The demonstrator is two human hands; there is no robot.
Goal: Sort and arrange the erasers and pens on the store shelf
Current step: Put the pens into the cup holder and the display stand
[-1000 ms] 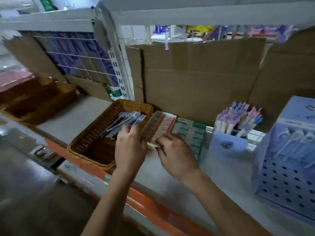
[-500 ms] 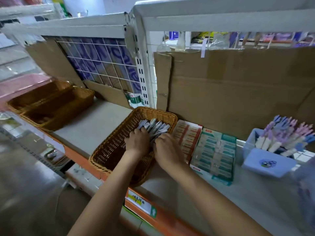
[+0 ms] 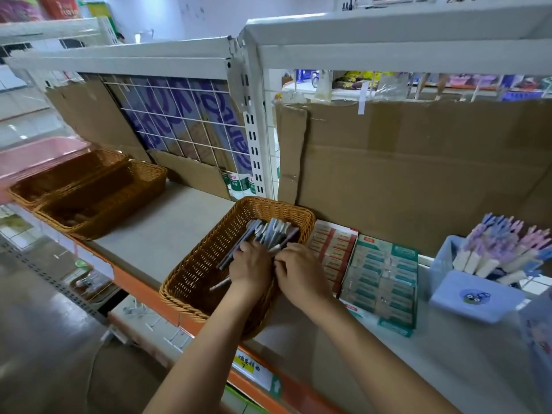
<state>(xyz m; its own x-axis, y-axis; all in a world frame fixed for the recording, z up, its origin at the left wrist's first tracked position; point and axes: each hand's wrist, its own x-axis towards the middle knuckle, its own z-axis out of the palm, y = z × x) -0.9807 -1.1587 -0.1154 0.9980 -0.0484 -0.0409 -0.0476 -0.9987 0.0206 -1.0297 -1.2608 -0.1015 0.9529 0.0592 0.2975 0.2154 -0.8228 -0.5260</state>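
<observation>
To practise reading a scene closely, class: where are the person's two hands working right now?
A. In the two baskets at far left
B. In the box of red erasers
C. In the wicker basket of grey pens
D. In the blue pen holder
C: the left hand and the right hand are both on the grey pens inside the wicker basket, left of the eraser boxes.

On the shelf (image 3: 167, 234), a basket (image 3: 206, 252) is set against the cardboard (image 3: 418, 174) behind, and pens (image 3: 268, 231) are heaped in its far end. Two eraser boxes (image 3: 382, 276) are laid side by side just right of it; a pen holder (image 3: 475, 294) is placed further right. Two more baskets (image 3: 137, 186) are kept well apart at the left.
</observation>
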